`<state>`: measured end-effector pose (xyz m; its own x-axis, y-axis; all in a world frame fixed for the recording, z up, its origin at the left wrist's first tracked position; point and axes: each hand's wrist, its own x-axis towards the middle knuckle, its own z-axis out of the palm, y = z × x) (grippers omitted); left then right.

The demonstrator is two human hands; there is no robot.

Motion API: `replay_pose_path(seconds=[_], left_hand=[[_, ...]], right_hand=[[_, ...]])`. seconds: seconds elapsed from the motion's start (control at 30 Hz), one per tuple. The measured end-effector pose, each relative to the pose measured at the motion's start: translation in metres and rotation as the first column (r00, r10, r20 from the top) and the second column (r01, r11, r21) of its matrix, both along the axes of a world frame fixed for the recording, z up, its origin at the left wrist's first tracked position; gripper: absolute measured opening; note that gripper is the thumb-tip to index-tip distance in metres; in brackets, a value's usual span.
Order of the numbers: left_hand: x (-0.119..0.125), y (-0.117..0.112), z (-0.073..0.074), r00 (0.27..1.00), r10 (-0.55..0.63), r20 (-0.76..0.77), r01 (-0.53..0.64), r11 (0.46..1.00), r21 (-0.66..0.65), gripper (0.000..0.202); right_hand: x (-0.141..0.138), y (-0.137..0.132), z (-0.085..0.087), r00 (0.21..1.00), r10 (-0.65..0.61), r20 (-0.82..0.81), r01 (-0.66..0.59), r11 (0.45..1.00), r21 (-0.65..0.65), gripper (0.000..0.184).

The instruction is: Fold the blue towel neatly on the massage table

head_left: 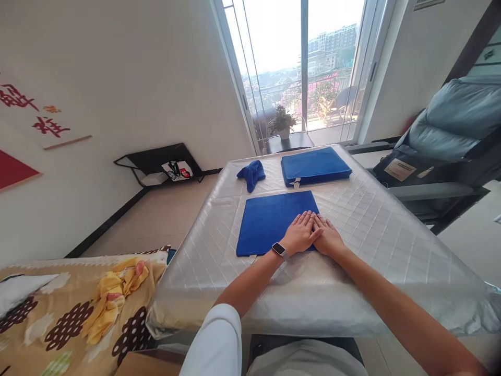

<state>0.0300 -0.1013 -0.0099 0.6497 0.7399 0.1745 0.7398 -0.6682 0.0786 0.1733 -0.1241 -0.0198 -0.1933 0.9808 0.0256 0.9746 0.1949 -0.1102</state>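
Sleeve (217, 344) in white sits nearest the lens, on the left arm; the right forearm is bare. We note a watch (278, 249) on the left wrist. Both arms reach forward over the near edge of a table (391, 235) under a silver quilted cover.

Left hand (300, 233) lies palm down on the blue towel (266, 219), fingers straight and close together, gripping nothing. Right hand (327, 237) lies flat just beside it, fingers likewise extended, clamped on nothing. Its fingertips touch those of the left hand, and it sits across the towel's right edge, partly on the cover. We place the blue towel spread flat at mid-table, with both hands at its near right corner.

Off to our left, lower than the table, is patterned bedding (58, 318) with a crumpled yellow cloth (109, 297) on it.

Farther along the table are a crumpled blue cloth (251, 174) at far left and a folded blue stack (315, 166) at far right, apart from each other and from the flat towel. We cannot tell how many pieces the stack holds.

Beyond the table, a potted plant (282, 124) stands on a dark stand by the glass door (301, 62). A low black shelf (156, 159) is against the left wall, and a grey padded chair (450, 125) is at right. Buildings show hazily through the glass.
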Motion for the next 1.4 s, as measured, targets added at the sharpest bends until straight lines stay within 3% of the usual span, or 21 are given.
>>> replay_pose_path(seconds=[0.07, 0.17, 0.33, 0.47, 0.57, 0.77, 1.0, 1.13, 1.23, 1.4], left_hand=[[0.005, 0.003, -0.003, 0.999, 0.046, 0.003, -0.046, 0.998, -0.036, 0.075], [-0.016, 0.009, -0.004, 0.996, 0.093, -0.010, -0.094, 0.992, -0.079, 0.077], [-0.098, 0.008, -0.004, 0.952, 0.300, -0.067, -0.307, 0.941, -0.146, 0.081], [-0.170, -0.015, -0.011, 0.902, 0.421, -0.095, -0.431, 0.891, -0.145, 0.077], [-0.200, -0.036, -0.018, 0.881, 0.469, -0.060, -0.473, 0.872, -0.127, 0.077], [-0.202, -0.047, -0.022, 0.874, 0.485, -0.004, -0.483, 0.870, -0.099, 0.078], [-0.198, -0.054, -0.010, 0.901, 0.431, 0.053, -0.429, 0.902, -0.037, 0.066], [-0.194, -0.061, 0.003, 0.926, 0.335, 0.173, -0.351, 0.934, 0.068, 0.044], [-0.190, -0.064, 0.010, 0.939, 0.243, 0.245, -0.259, 0.965, 0.032, 0.029], [-0.189, -0.067, 0.015, 0.946, 0.186, 0.264, -0.186, 0.982, -0.027, 0.030]], right_hand=[[0.000, -0.001, 0.001, 1.000, -0.021, 0.006, 0.021, 1.000, -0.002, 0.063], [0.000, 0.000, 0.002, 0.999, -0.033, 0.015, 0.033, 0.999, -0.009, 0.064], [-0.001, 0.003, 0.004, 0.999, -0.037, 0.020, 0.038, 0.999, -0.035, 0.068], [0.000, 0.004, 0.004, 0.999, -0.037, 0.008, 0.038, 0.998, -0.052, 0.067], [0.000, 0.005, 0.002, 1.000, -0.031, 0.000, 0.031, 0.999, -0.041, 0.067], [0.005, -0.006, 0.008, 1.000, -0.006, 0.013, 0.005, 0.997, 0.080, 0.061], [0.024, -0.071, 0.008, 0.983, 0.162, -0.082, -0.146, 0.973, 0.178, 0.053], [0.041, -0.090, 0.004, 0.976, 0.115, -0.184, -0.065, 0.964, 0.259, 0.042], [0.049, -0.089, 0.004, 0.967, 0.078, -0.242, -0.009, 0.962, 0.274, 0.038], [0.044, -0.084, 0.015, 0.973, 0.031, -0.227, 0.022, 0.974, 0.226, 0.032]])
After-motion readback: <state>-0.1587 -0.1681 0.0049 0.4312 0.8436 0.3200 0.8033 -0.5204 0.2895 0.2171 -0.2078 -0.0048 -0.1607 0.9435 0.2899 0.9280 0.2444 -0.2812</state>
